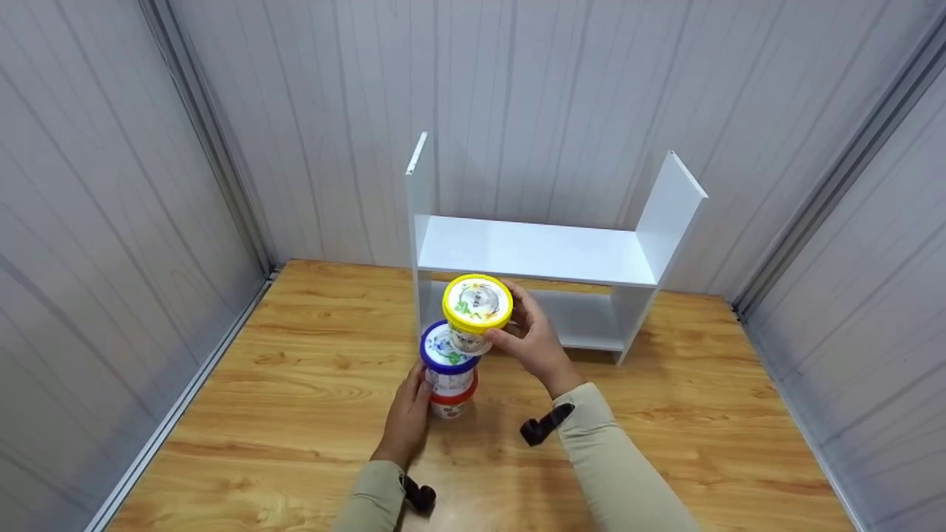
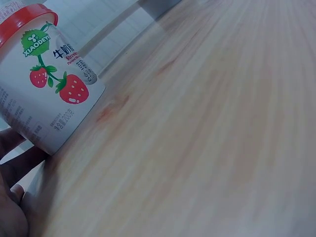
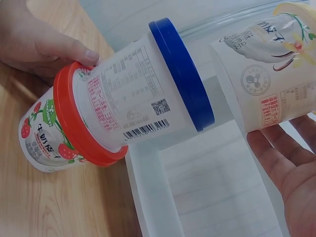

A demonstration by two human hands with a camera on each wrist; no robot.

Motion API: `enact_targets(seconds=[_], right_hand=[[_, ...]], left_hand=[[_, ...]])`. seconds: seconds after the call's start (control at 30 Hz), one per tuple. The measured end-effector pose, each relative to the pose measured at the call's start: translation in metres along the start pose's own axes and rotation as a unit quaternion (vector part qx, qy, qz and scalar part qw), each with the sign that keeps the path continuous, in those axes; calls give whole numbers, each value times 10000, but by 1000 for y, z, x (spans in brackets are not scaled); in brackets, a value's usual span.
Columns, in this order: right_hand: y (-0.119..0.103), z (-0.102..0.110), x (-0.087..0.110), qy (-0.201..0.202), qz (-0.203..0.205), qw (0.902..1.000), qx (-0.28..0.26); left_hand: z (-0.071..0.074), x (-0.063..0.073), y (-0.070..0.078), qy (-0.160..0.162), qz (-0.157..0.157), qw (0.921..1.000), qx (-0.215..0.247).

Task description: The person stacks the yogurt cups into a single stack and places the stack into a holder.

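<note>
Two stacked tubs (image 1: pixel 451 380) seem steadied by the uncurled left hand (image 1: pixel 405 418); the right grip (image 1: pixel 535 343) holds a yellow-lidded tub (image 1: pixel 477 303).

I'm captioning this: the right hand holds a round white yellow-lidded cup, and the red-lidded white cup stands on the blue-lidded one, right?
Stacking order is reversed: the round white blue-lidded cup stands on the red-lidded white cup, as the right wrist view shows.

Beige long sleeves (image 1: pixel 621 465); black wrist cameras (image 1: pixel 545 425).
</note>
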State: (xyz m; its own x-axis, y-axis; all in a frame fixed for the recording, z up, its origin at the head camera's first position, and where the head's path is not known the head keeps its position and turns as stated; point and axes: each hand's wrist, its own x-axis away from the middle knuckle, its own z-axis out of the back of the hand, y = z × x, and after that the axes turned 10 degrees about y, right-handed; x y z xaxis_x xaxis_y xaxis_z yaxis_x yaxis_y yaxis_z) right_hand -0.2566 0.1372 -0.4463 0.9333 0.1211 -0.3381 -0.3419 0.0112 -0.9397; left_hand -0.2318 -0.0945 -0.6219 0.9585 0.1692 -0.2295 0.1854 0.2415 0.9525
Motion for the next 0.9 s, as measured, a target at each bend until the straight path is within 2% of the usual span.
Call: enact_targets(seconds=[0.4,0.6,0.9], right_hand=[[2,-11,-2,-170,-68,9995,-238],[2,-17,-2,-146,-196,9996,-135],[4,-21,-3,-230,-113,9997,-4]], left_hand=[[-1,0,1,-18,107,9999,-69],[-1,0,-1,-44,122,9999,28],[0,1,2,-133,213,9997,46]])
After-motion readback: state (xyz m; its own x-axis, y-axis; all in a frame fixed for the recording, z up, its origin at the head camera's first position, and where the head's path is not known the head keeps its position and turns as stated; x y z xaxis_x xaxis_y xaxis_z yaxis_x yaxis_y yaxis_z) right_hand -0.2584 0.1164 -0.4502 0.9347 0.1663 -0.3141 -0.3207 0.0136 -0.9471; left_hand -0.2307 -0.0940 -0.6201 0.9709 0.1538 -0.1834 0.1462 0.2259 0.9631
